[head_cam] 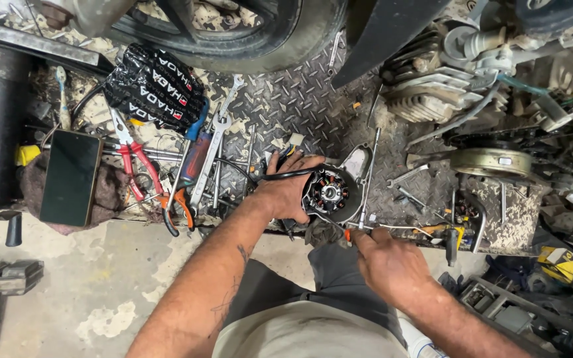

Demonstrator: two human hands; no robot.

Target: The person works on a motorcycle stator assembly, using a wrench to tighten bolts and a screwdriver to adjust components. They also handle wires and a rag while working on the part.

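Under my left hand's [285,192] curled fingers sits the round grey metal stator cover [331,193]; my right hand's [387,264] fingers pinch a thin orange-handled screwdriver [366,192].

tyre [233,40] cut by top edge — screwdriver [364,199] handle hidden

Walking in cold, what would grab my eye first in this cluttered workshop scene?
Probably the round metal engine cover with copper-wound coils at centre, steadied by the left hand on the worn steel tread plate. Just below it, the right hand grips a slim orange-collared screwdriver that runs up along the cover's right side. To the left, red-handled pliers and long silver spanners lie scattered beside a dark flat phone.
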